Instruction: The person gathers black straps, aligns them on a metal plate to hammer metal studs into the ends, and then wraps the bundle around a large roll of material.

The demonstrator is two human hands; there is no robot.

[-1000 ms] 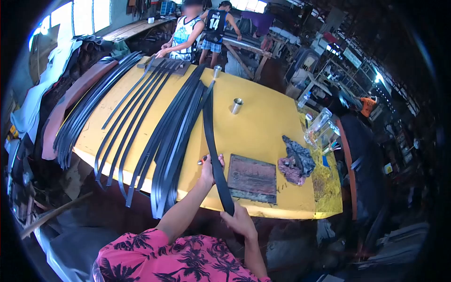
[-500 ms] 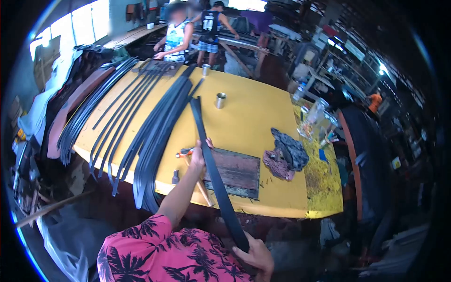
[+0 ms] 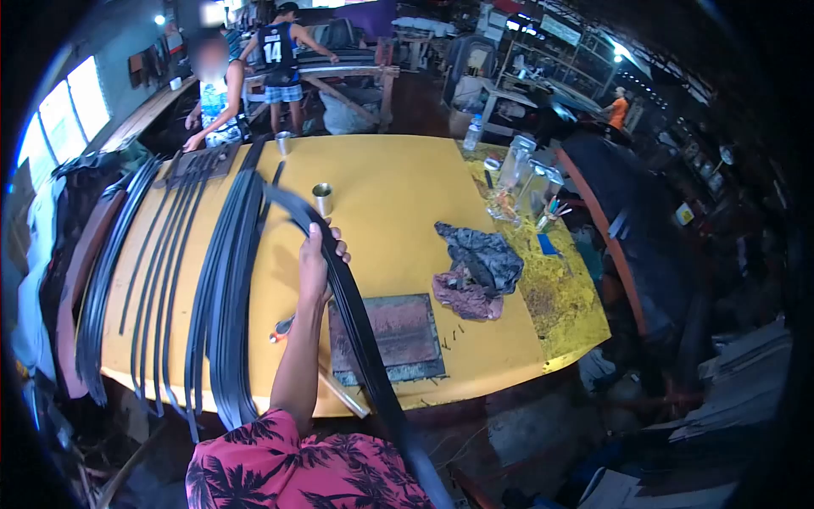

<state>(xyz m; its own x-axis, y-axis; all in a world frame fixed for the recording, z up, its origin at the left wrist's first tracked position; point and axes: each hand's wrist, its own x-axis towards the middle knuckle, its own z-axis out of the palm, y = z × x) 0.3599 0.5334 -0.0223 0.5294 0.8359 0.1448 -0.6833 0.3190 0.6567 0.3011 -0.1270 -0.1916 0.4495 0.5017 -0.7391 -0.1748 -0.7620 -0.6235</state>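
L hand (image 3: 320, 256) has been moved twd table's (image 3: 398, 182) far edge, straps (image 3: 354, 310) clenched; R hand unseen, finger state can't be told.

left hand (image 3: 325, 246) raised in a closed grip, thumb up along the near side, fingers curled round the far side, fingertips showing. wrist (image 3: 315, 293) roughly straight. left forearm (image 3: 297, 352) bare, angled steeply up and slightly right from the shirt sleeve (image 3: 259, 437).

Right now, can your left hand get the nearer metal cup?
Probably yes, once it frees its grip. The left hand is close to the cup, which stands upright, but it's holding the black strap, which also passes between them.
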